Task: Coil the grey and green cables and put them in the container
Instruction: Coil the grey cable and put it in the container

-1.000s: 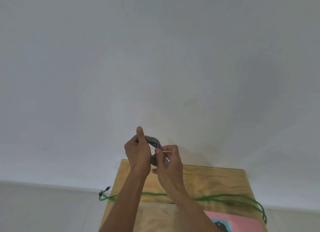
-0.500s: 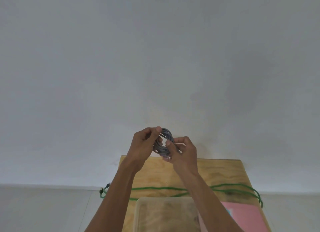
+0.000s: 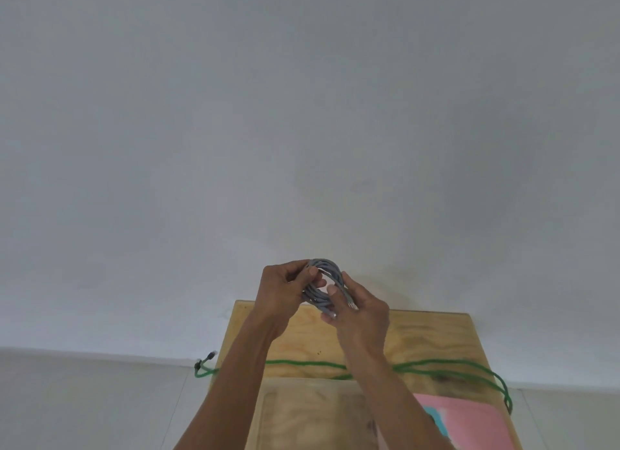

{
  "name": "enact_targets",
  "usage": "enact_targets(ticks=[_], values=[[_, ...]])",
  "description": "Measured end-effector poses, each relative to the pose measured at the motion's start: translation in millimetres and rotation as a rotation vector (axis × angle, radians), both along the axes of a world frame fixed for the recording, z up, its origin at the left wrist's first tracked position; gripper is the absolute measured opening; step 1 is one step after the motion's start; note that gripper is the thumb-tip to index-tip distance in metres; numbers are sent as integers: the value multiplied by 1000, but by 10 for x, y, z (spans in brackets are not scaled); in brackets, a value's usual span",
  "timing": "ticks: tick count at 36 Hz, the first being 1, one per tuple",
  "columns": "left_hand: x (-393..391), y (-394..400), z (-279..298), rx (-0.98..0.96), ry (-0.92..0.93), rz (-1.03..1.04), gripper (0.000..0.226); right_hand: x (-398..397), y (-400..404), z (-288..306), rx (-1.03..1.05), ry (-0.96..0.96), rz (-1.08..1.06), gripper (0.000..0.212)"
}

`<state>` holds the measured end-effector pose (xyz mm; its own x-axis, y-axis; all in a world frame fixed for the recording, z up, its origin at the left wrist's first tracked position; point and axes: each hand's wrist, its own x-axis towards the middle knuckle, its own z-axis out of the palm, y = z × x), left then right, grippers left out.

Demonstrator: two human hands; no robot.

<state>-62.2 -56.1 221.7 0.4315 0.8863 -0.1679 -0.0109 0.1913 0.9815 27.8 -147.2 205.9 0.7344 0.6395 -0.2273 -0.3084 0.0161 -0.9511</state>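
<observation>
The grey cable [image 3: 324, 275] is wound into a small coil and held up in front of the wall, above the far edge of the table. My left hand [image 3: 283, 290] pinches the coil's left side. My right hand [image 3: 360, 310] grips its lower right side, with a clear plug end showing by the fingers. The green cable [image 3: 302, 363] lies uncoiled across the wooden table, one end hanging off the left edge and a loop falling over the right edge. A clear plastic container [image 3: 312, 412] stands on the table below my forearms.
The wooden table [image 3: 436, 342] is small and stands against a plain white wall. A pink sheet [image 3: 469, 422] with a blue patch lies at its near right. Pale floor shows on both sides of the table.
The view has tilted down, bringing the clear container into sight. Both hands have turned the grey coil and shifted right, so its ring now faces me more openly.
</observation>
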Motion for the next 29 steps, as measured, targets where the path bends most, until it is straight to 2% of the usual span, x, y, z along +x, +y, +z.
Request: enact_targets(ticks=[5,10,18,22,27,29], values=[[48,-297,-119,-46,24,-5,16,94,-260,-193,-8,-15,4,35],[3,-648,-410,-111,93,49,14,53,-529,-593,-103,-88,38,32],[-270,-1025,-823,-214,183,103,14,-176,-873,-915,-169,7,120,33],[-433,-1072,-988,-240,232,102,20,-350,-918,-1106,-269,40,148,32],[-660,-999,-1214,-148,353,229,27,-540,-934,-1286,-371,14,113,34],[-774,-960,-1304,-47,456,246,32,-616,-919,-1396,-395,3,104,34]])
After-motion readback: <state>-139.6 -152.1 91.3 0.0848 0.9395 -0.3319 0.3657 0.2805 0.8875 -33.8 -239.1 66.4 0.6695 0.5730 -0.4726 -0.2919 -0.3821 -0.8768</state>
